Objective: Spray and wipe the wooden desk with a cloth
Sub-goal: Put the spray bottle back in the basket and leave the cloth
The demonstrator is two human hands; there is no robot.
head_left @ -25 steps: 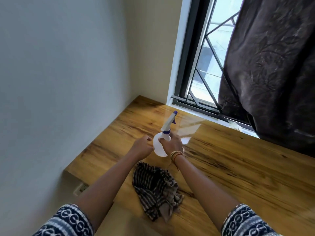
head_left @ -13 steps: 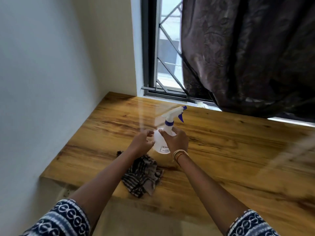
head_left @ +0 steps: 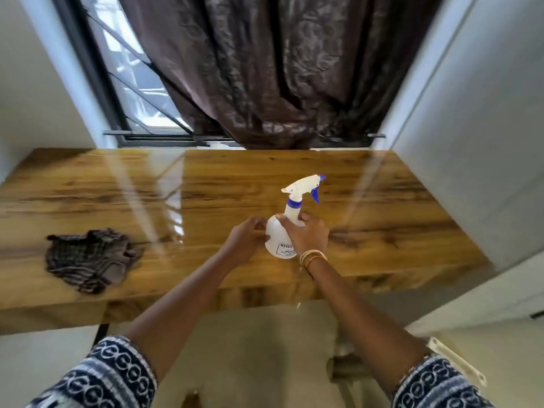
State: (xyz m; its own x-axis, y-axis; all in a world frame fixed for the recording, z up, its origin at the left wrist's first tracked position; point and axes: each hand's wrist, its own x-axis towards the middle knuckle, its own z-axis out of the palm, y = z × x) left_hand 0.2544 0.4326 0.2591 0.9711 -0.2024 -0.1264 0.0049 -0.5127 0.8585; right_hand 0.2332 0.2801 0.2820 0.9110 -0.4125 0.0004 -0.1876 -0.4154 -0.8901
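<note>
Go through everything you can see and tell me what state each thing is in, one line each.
spray bottle: upright, held by both hands
left hand: against the bottle's side
right hand: gripping the bottle's shoulder
cloth: crumpled, lying untouched on the desk's left part
desk: glossy, reflecting the window
curtain: drawn over most of the window

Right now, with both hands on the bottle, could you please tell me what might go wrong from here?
1. The white plastic spray bottle with the blue nozzle points towards the dark brown curtain, so mist may land on fabric.
2. The striped grey cloth lies far to the left, apart from both hands, so sprayed liquid could sit on the glossy wooden desk.
</note>
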